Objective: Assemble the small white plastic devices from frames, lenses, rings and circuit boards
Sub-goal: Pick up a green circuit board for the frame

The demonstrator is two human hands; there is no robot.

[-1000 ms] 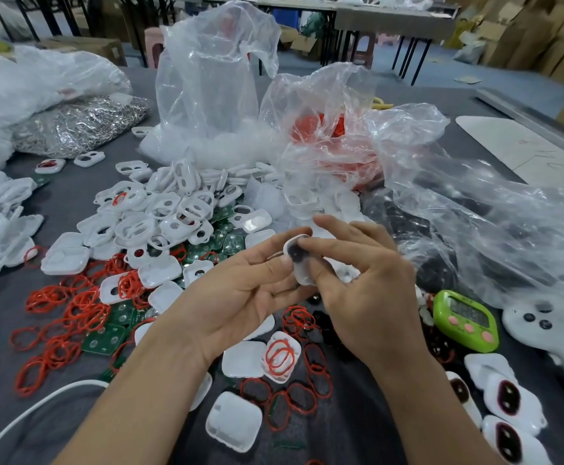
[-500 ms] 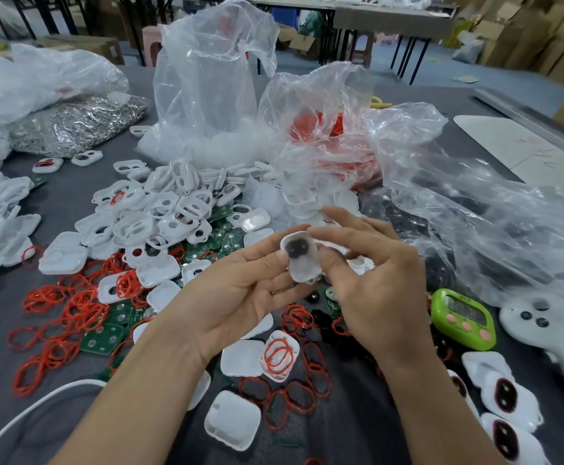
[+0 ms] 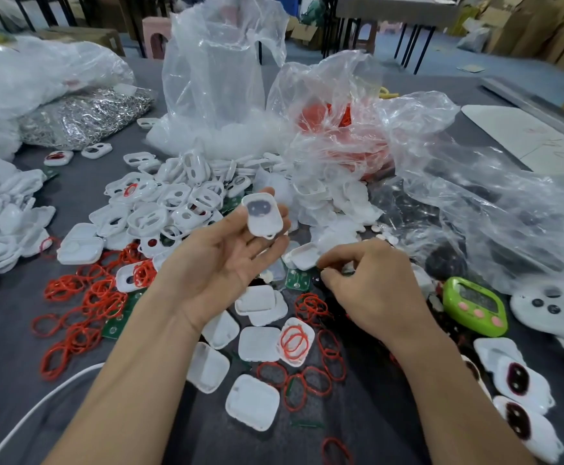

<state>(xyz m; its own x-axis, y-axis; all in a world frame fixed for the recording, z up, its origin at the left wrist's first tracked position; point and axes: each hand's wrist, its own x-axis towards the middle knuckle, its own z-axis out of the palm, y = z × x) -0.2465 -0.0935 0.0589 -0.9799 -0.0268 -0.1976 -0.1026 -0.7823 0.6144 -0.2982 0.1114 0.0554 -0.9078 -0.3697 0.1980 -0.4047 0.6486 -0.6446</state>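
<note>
Left hand (image 3: 220, 263) pinches white frame (image 3: 262, 218) by its edges, above the table (image 3: 5, 307).

1. Grey table (image 3: 12, 297), strewn with small parts.
2. White frames (image 3: 173, 199) heaped at ten o'clock.
3. Red rings (image 3: 83, 297) scattered at eight o'clock.
4. Clear bags (image 3: 458, 196) from twelve to three.
5. Green timer (image 3: 473, 305) at four o'clock.

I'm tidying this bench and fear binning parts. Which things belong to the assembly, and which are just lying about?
Job: white device in the left hand; white frames; red rings; green circuit boards; white shells.
Lying about: green timer; white controller; white cable.
</note>
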